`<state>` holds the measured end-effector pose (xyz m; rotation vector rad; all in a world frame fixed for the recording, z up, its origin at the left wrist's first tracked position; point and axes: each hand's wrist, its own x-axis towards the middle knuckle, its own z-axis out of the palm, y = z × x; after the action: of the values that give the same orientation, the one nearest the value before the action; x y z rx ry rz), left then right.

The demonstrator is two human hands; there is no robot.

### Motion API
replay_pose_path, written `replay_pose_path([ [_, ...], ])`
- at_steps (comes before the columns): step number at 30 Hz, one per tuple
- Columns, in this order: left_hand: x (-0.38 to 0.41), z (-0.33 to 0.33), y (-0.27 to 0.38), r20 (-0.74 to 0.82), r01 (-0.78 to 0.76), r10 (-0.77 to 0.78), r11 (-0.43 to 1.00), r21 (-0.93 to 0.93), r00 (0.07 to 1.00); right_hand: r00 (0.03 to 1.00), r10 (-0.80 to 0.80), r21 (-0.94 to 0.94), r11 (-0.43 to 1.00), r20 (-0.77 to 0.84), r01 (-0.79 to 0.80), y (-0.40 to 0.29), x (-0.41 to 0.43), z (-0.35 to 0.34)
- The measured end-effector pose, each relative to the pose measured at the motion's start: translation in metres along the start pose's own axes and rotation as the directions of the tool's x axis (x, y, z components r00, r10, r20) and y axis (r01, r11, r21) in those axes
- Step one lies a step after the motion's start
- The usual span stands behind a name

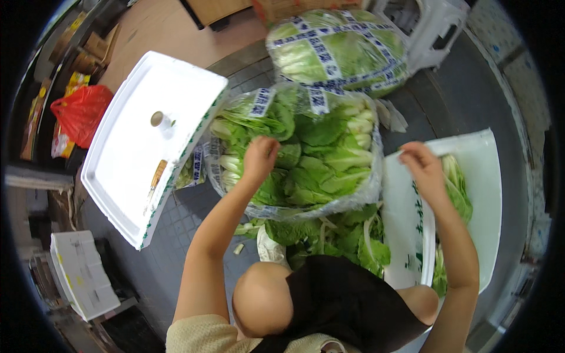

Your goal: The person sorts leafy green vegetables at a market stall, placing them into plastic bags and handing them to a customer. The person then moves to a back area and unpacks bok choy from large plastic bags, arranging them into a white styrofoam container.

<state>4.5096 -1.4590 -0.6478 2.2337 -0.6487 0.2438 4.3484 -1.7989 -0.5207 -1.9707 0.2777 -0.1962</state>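
Note:
Leafy green cabbages (329,170) lie packed in an opened clear plastic bag (304,214) before me. My left hand (261,158) is above the left side of the bag, its fingers curled; whether they hold anything is hidden. Over at the right, my right hand (421,170) hovers by the near wall of a white foam box (479,176), blurred, with fingers loosely bent and nothing visible in them. A pale-stemmed cabbage (457,189) lies inside that box, partly behind my right arm. Loose trimmed leaves (331,236) are heaped between the bag and my knees.
A foam lid (128,128) at left carries a tape roll (157,118) and a wooden-handled knife (157,176). Beyond the open bag sits a taped bag of cabbages (340,50), beside a white plastic stool (430,35). A red plastic bag (84,114) is far left, above a foam box (84,273).

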Motion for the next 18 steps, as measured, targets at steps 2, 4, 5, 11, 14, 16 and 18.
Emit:
replay_pose_path([
  [2, 0.03, -0.018, -0.023, -0.038, 0.082, -0.077, 0.984, 0.156, 0.996, 0.969, 0.076, -0.12, 0.992, 0.236, -0.048, -0.006, 0.029, 0.051],
  [4, 0.049, -0.034, -0.048, 0.001, 0.035, -0.036, 0.97, 0.24, 0.999, 0.926, 0.069, -0.201, 0.979, 0.372, 0.008, 0.002, 0.066, 0.1],
  [5, 0.056, -0.04, -0.069, 0.059, -0.056, 0.041, 0.957, 0.285, 0.997, 0.908, 0.025, -0.183, 0.981, 0.418, 0.057, 0.016, 0.089, 0.124],
  [11, 0.124, -0.053, -0.143, 0.151, -0.043, 0.011, 0.977, 0.208, 0.989, 0.967, -0.148, -0.654, 0.715, 0.205, 0.248, 0.062, 0.216, 0.168],
  [14, 0.14, -0.071, -0.186, 0.049, -0.001, -0.023, 0.901, 0.434, 0.999, 0.969, 0.078, -0.646, 0.758, 0.234, 0.095, 0.02, 0.241, 0.179],
  [16, 0.141, -0.08, -0.193, 0.159, 0.113, -0.161, 0.956, 0.271, 0.974, 0.914, 0.213, -0.677, 0.731, 0.346, 0.086, -0.038, 0.227, 0.205],
  [18, 0.144, -0.075, -0.184, 0.134, 0.248, -0.276, 0.949, 0.194, 0.952, 0.84, 0.263, -0.615, 0.782, 0.475, 0.103, -0.066, 0.208, 0.239],
])
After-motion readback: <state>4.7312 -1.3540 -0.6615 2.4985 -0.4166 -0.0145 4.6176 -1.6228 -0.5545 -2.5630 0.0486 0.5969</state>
